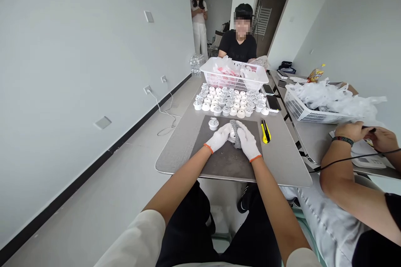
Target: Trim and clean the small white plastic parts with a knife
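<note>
Head view showed two gloved hands held close together over a dark mat [225, 162] on the grey table [175, 150]. A small white round part [232, 134] was held between them. The left hand [219, 137] was curled around it, and a grey cloth [235, 131] was pressed on it by the closed right hand [247, 142]. One white part [213, 123] was set apart just beside the left hand, so little seemed done. Many more white parts [230, 101] were lined up behind, near a white basket [233, 80]. A yellow knife [265, 131] was left beside the mat. Another person's hands [366, 133] were seen at the right.
</note>
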### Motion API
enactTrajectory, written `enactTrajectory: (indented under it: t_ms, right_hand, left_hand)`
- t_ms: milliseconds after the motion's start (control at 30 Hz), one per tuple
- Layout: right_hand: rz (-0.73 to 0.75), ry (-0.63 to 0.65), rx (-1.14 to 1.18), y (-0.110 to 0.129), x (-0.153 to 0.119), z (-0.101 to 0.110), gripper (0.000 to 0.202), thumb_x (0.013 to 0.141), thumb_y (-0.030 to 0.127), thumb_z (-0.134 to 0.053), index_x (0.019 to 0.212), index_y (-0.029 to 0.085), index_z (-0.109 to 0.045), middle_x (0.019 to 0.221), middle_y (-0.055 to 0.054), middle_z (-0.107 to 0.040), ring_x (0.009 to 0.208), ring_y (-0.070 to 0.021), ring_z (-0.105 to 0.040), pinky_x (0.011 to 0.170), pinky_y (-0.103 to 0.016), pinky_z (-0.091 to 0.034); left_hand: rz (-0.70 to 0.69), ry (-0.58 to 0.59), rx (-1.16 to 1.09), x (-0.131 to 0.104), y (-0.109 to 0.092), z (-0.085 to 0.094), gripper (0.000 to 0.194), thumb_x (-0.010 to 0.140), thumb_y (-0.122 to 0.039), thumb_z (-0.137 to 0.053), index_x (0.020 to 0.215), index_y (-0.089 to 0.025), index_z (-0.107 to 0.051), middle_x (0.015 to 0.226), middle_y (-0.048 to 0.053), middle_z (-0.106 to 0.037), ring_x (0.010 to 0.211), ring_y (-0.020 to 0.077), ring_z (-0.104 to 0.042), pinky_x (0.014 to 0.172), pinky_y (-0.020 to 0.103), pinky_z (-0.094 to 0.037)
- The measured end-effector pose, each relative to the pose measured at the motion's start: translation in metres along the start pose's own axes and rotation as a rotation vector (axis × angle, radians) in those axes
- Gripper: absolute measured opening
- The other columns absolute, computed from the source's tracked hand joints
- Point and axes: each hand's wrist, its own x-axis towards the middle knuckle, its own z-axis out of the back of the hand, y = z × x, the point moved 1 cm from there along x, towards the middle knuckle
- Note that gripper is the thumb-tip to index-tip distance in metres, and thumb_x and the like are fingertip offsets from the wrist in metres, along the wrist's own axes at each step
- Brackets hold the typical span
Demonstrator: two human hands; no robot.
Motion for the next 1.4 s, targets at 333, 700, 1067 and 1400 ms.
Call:
enactTrajectory:
  t_ms: [333,700,1067,1400]
  right_hand:
    - [-0.237,0.033,-0.007,-0.006,0.001,-0.013,0.012,0.088,0.043,-0.072,0.08,0.036,-0.067,0.089,0.013,-0.074,0.128,-0.0175,-0.061,0.1,-0.027,-0.061]
    - [-0.331,0.036,0.023,0.006,0.001,-0.01,0.017,0.08,0.047,-0.077,0.079,0.03,-0.074,0.073,0.011,-0.071,0.107,-0.0229,-0.07,0.077,-0.028,-0.064]
    - [-0.328,0.041,0.013,0.005,0.0,-0.006,0.022,0.074,0.048,-0.081,0.07,0.029,-0.071,0.067,0.01,-0.069,0.097,-0.0239,-0.072,0.071,-0.029,-0.063]
    - [-0.341,0.092,0.057,0.002,-0.002,-0.003,0.028,0.073,0.054,-0.081,0.069,0.029,-0.069,0.065,0.006,-0.069,0.088,-0.0262,-0.073,0.067,-0.036,-0.063]
  left_hand:
    - [0.254,0.064,0.01,-0.009,-0.024,-0.007,0.047,0.097,-0.061,-0.042,0.081,-0.02,-0.056,0.049,-0.004,-0.046,0.041,0.0091,-0.04,0.041,0.021,-0.033]
    - [0.283,0.002,-0.003,-0.008,-0.021,-0.007,0.052,0.096,-0.065,-0.04,0.069,-0.021,-0.046,0.048,-0.003,-0.044,0.039,0.0081,-0.039,0.038,0.02,-0.031]
    - [0.29,-0.03,0.059,-0.01,-0.021,-0.009,0.051,0.095,-0.063,-0.041,0.07,-0.021,-0.054,0.046,0.0,-0.051,0.04,0.0117,-0.048,0.041,0.022,-0.041]
    - [0.288,0.037,0.127,-0.013,-0.025,-0.009,0.052,0.096,-0.062,-0.039,0.074,-0.02,-0.06,0.046,0.003,-0.058,0.043,0.0159,-0.056,0.044,0.024,-0.047]
